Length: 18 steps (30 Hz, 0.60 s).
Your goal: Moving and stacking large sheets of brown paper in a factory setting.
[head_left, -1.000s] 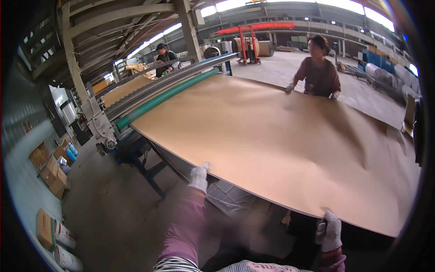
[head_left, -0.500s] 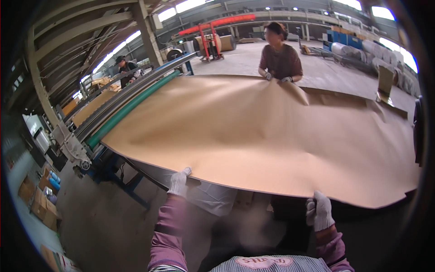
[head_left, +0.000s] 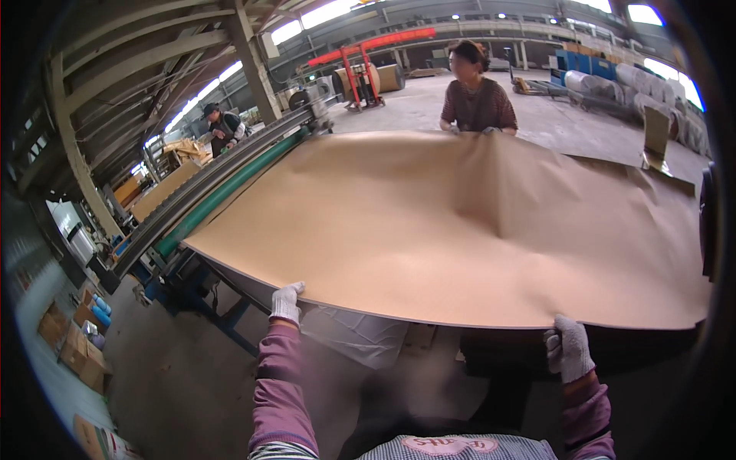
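Observation:
A very large brown paper sheet spreads out flat in front of me, rippled near its middle. My left hand, in a white glove, grips its near edge at the left. My right hand, also gloved, grips the same near edge at the right. Across the sheet a person in a dark patterned top holds the far edge with both hands.
A long machine with a green roller runs along the sheet's left side. Another person in a cap stands behind it. Cardboard boxes sit on the floor at left. A red lift with paper rolls stands far back.
The sheet has swung rightward away from the roller machine and sits lower in view. Both my hands keep hold of its near edge; the person opposite still holds the far edge.

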Each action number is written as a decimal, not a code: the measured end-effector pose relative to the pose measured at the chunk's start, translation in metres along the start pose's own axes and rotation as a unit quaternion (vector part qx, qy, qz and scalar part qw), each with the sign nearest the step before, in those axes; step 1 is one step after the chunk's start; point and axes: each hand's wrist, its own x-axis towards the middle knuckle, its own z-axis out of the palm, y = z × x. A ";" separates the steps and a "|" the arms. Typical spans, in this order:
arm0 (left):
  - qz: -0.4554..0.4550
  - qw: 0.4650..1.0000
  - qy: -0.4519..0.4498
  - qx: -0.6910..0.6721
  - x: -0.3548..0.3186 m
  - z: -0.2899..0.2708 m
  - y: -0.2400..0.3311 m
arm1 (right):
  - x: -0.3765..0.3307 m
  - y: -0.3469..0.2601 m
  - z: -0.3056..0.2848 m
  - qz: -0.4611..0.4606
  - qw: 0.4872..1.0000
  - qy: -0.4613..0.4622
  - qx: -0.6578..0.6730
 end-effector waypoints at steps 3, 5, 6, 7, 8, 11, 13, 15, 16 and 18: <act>0.067 0.988 0.131 0.056 0.016 0.005 -0.015 | 0.000 -0.024 -0.028 -0.050 0.993 0.057 -0.093; 0.053 0.994 0.029 -0.094 -0.011 0.001 -0.015 | 0.009 -0.047 -0.065 -0.075 0.977 0.133 -0.150; 0.034 0.991 -0.025 -0.130 -0.005 -0.039 -0.019 | 0.009 -0.069 -0.082 -0.063 0.972 0.161 -0.158; -0.020 0.978 -0.117 -0.172 0.003 -0.040 -0.035 | -0.013 -0.057 -0.144 -0.070 0.963 0.216 -0.147; -0.009 0.973 -0.202 -0.109 -0.026 -0.016 -0.037 | -0.019 -0.052 -0.200 -0.137 0.953 0.261 -0.071; -0.118 0.947 -0.258 -0.149 -0.139 0.085 -0.087 | -0.006 -0.118 -0.300 -0.339 0.877 0.318 0.123; -0.152 0.940 -0.305 -0.009 -0.198 0.126 -0.113 | -0.005 -0.085 -0.288 -0.349 0.885 0.286 0.117; -0.120 0.900 -0.419 -0.025 -0.212 0.147 -0.177 | 0.012 -0.016 -0.210 -0.273 0.910 0.307 0.061; -0.112 0.883 -0.457 -0.016 -0.211 0.158 -0.195 | 0.021 0.017 -0.159 -0.282 0.915 0.283 0.063; -0.158 0.857 -0.485 -0.071 -0.240 0.185 -0.174 | 0.023 0.023 -0.125 -0.112 0.962 0.235 0.076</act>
